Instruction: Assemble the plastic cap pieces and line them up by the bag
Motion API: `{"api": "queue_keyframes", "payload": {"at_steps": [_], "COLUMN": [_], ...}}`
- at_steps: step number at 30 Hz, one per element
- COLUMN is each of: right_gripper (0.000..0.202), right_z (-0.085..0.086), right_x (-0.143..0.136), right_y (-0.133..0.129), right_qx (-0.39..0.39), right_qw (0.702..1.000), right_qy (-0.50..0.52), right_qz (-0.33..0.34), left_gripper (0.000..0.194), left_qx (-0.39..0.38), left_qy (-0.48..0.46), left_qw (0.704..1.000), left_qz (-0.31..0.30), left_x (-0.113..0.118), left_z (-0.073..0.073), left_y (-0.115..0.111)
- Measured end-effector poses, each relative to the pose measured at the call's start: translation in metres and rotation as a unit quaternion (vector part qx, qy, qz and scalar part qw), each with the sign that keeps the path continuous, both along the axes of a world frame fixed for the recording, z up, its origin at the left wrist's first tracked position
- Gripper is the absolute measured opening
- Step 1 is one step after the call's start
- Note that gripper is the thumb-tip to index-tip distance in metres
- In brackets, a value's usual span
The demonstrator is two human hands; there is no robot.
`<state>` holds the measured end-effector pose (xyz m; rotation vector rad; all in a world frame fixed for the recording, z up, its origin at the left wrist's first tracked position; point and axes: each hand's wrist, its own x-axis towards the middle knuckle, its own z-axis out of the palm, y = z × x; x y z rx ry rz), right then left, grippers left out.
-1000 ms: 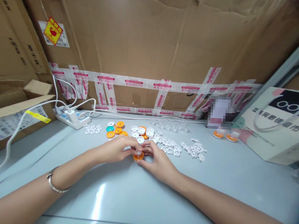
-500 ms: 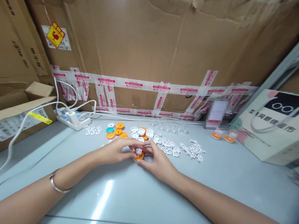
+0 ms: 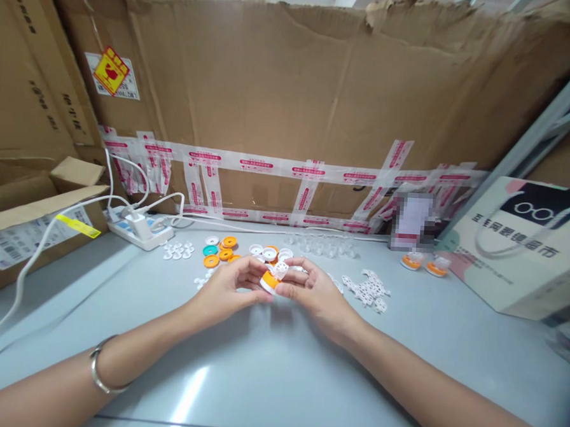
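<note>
Between both hands, lifted a little off the table and tilted, is a small plastic assembly (image 3: 270, 282) with an orange ring, a white base and a white openwork piece on top. My left hand (image 3: 236, 284) grips it from the left, thumb low at its base. From the other side my right hand (image 3: 312, 291) pinches it with thumb and fingers. Just behind the hands lie orange discs (image 3: 225, 254) and white round caps (image 3: 256, 250). White openwork pieces (image 3: 367, 288) are spread to the right of my right hand.
Small clear cups (image 3: 328, 246) stand in rows at the back. Two similar orange-and-white assemblies (image 3: 437, 267) sit near a paper bag (image 3: 517, 245). Small white parts (image 3: 178, 250) lie by a power strip (image 3: 141, 230). A large cardboard box (image 3: 272, 98) walls off the back.
The assembly has come up off the table and now tilts, showing its white base. Both hands have shifted slightly around it, and the camera view has moved a little.
</note>
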<state>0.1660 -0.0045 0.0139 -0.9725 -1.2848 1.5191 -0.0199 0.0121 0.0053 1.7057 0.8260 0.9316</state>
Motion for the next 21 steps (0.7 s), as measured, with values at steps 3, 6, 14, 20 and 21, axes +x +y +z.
{"api": "queue_keyframes", "payload": {"at_steps": [3, 6, 14, 20, 21], "right_gripper": [0.045, 0.046, 0.037, 0.026, 0.027], "right_z": [0.007, 0.012, 0.011, 0.009, 0.008], "right_x": [0.002, 0.002, -0.003, -0.003, -0.003], "right_y": [-0.002, -0.004, -0.006, -0.003, -0.003], "right_qx": [0.007, 0.025, 0.064, 0.083, 0.085], "right_qw": [1.000, 0.999, 0.998, 0.995, 0.994], "right_qy": [0.015, 0.021, 0.003, -0.047, -0.055], "right_qz": [0.002, 0.006, 0.028, 0.041, 0.033], "left_gripper": [0.035, 0.034, 0.028, 0.029, 0.028], "left_qx": [-0.092, -0.147, -0.260, -0.315, -0.313], "left_qy": [-0.077, -0.125, -0.224, -0.233, -0.234], "left_qw": [0.992, 0.978, 0.937, 0.917, 0.918], "left_qz": [0.040, 0.074, 0.069, 0.074, 0.074], "left_x": [0.008, 0.009, 0.012, 0.012, 0.012], "left_z": [0.005, 0.009, 0.003, 0.001, 0.000], "left_y": [-0.008, -0.016, -0.026, -0.029, -0.030]}}
